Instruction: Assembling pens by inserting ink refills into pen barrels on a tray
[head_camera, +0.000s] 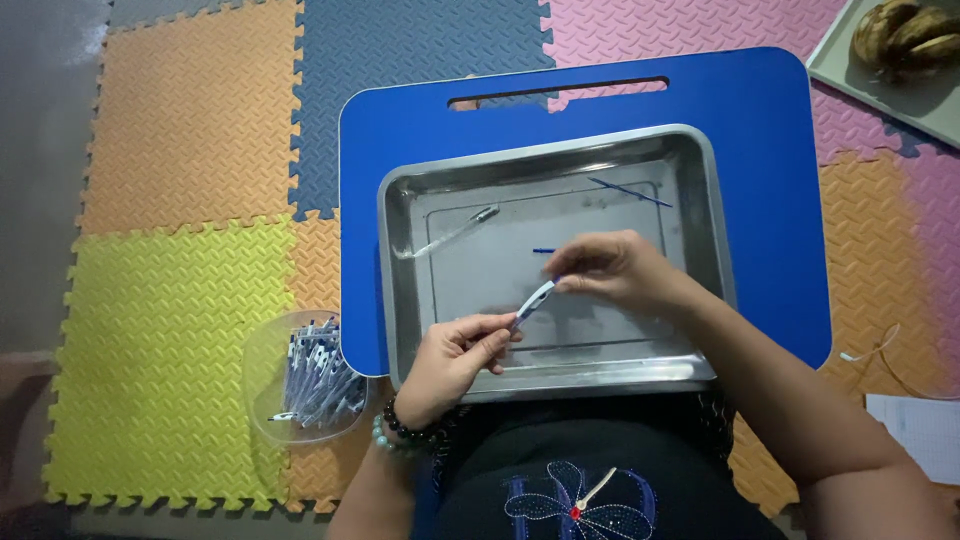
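Note:
My left hand (455, 357) grips the lower end of a pen (533, 301) with a clear and blue barrel, over a steel tray (545, 160). My right hand (615, 268) pinches the pen's upper end, fingers closed on it. Inside the tray lie a clear pen barrel (455, 232) at the left, a thin blue refill (630, 192) at the far right, and a small blue piece (543, 250) just left of my right hand's fingers. The tray rests on a blue lap table (770, 180).
A clear bowl (268, 372) filled with several pens sits on the foam floor mats at the left of the lap table. A grey tray with bananas (905, 38) is at the top right. White paper (925, 432) and a thin white cord lie at the right.

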